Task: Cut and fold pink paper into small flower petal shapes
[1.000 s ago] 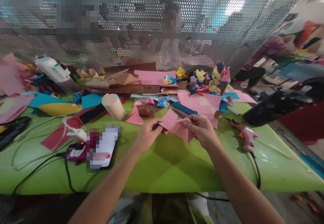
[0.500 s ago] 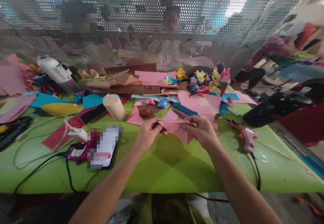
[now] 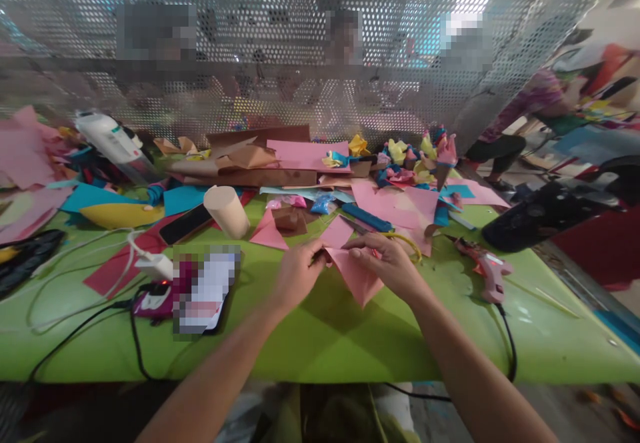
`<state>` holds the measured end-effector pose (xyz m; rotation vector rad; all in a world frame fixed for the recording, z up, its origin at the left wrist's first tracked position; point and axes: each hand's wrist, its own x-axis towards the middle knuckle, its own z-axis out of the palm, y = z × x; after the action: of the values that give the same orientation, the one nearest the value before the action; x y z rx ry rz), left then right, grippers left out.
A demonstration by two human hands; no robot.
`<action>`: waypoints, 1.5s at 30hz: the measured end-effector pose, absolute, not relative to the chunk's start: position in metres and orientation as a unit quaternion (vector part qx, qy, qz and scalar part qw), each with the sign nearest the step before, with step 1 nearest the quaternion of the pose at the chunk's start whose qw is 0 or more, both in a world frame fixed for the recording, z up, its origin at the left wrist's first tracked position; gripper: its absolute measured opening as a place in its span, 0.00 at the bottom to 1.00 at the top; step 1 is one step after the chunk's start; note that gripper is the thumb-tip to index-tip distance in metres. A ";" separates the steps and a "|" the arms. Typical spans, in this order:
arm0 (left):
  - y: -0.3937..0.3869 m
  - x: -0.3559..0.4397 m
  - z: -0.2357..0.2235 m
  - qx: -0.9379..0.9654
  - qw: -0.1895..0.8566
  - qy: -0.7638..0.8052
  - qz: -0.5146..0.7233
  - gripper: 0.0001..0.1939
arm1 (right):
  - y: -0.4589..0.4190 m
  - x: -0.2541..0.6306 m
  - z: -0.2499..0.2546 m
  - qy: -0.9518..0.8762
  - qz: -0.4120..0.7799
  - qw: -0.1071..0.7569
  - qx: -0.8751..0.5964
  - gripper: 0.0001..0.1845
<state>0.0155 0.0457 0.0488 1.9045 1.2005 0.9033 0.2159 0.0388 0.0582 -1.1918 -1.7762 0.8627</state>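
Just above the green table (image 3: pixel 325 356), a folded piece of pink paper (image 3: pixel 357 277) is held between my two hands, one point hanging downward. My left hand (image 3: pixel 297 271) pinches its left edge. My right hand (image 3: pixel 387 263) grips the upper right part, thumb and fingers bent over it. Close behind my hands lie a blue utility knife (image 3: pixel 367 216), more pink paper (image 3: pixel 336 231) and a brown paper scrap (image 3: pixel 289 221). Yellow scissor handles (image 3: pixel 413 246) show partly behind my right hand.
A pink glue gun (image 3: pixel 493 276) with its cord lies at right, near a dark bottle (image 3: pixel 545 213). On the left are a cardboard tube (image 3: pixel 227 213), a phone (image 3: pixel 207 293) and a purple power strip (image 3: pixel 153 301). Behind stands a perforated metal panel (image 3: pixel 280 103); a person sits beyond, right.
The pink paper has turned and folded, its point now reaching lower. My right hand has shifted slightly left over the paper, uncovering the yellow handles. My left hand has moved slightly right.
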 end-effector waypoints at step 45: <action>0.039 0.019 0.052 0.687 0.467 0.436 0.344 0.17 | 0.036 0.209 0.052 -0.746 0.212 0.422 -0.470 0.12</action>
<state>0.0191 0.0391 0.0515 1.6865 1.0707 0.8441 0.2085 0.0363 0.0520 -1.1759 -1.8676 0.5311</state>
